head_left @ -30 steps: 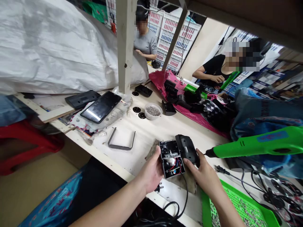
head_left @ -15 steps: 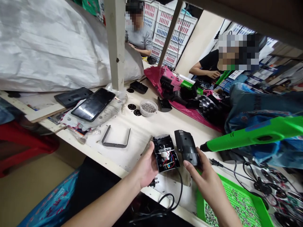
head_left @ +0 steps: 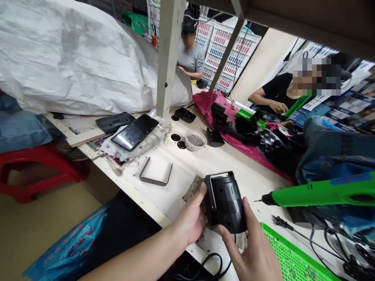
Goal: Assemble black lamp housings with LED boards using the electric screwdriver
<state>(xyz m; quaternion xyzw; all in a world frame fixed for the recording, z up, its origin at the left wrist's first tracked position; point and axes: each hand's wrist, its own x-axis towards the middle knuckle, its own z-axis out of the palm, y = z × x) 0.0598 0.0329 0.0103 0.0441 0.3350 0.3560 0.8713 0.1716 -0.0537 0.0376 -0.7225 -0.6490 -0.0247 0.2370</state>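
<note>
Closed now, open before — the housing (head_left: 225, 201).
Left hand (head_left: 190, 218) clasps its left side, right hand (head_left: 252, 249) cups the near end — long axis pointing away.

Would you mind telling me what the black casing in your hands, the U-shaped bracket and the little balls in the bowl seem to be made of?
The black casing looks like moulded plastic, semi-gloss, with soft highlights on faceted panels. The U-shaped bracket is probably metal strip: dull grey, crisply bent corners. The little balls are likely steel, given the silvery glints, but too small to be sure.
</note>
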